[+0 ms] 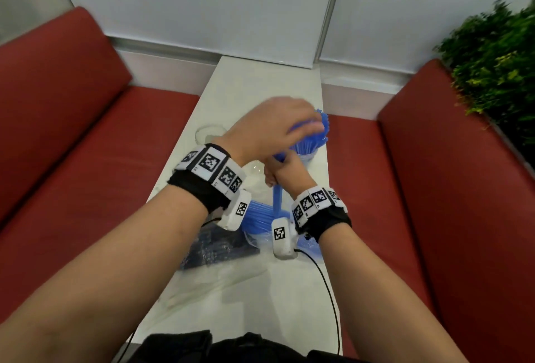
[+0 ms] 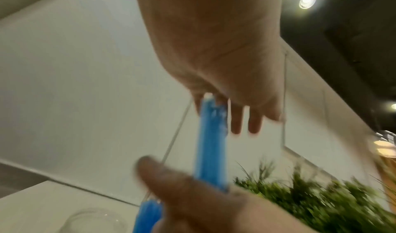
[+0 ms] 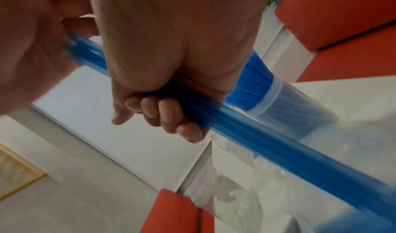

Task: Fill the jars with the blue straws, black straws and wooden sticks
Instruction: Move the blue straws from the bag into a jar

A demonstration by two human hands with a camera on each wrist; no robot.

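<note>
My right hand [image 1: 285,173] grips a bundle of blue straws [image 1: 277,194] held upright over the table; the right wrist view shows its fingers [image 3: 163,114] curled round the bundle [image 3: 268,145]. My left hand [image 1: 289,128] hovers palm down over the bundle's top end. Its fingers [image 2: 235,119] are mostly straight and touch that end [image 2: 211,135]. Just behind stands a clear jar packed with blue straws [image 1: 311,142], also in the right wrist view [image 3: 285,104]. Black straws lie in a clear packet [image 1: 223,247]. No wooden sticks show.
Two empty glass jars [image 1: 210,132] [image 1: 254,173] stand left of the filled jar. More blue straws lie in an open bag [image 1: 257,218] under my wrists. The narrow white table [image 1: 260,82] has red benches [image 1: 86,145] on both sides and a plant [image 1: 498,67] at the right.
</note>
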